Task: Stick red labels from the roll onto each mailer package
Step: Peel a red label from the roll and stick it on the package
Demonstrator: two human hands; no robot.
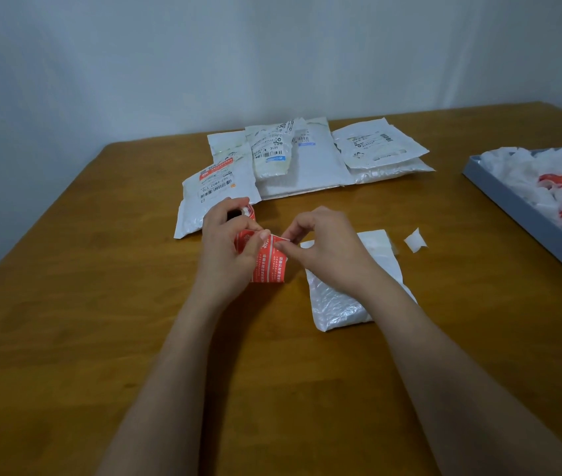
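A wooden table [66, 269] fills the view, set against a pale wall [204, 56]. At its far middle lies a loose pile of white mailer packages [307, 159], overlapping one another, most with printed shipping slips facing up. On the right edge sits a grey tray [499, 197] heaped with crumpled white backing paper [530, 173] streaked with red. Nearer, right of centre, one plain white mailer [348, 290] lies flat, partly under the right forearm. The left hand [228, 238] grips the roll of red labels [248, 214], fingers curled round it, with a strip of red labels [269, 262] trailing down toward the near side. The right hand [321, 242] pinches the top edge of that strip between thumb and forefinger; it seems to be lifting a label corner, though the fingers hide the spot. A small white paper scrap [415, 240] lies just right of the plain mailer.
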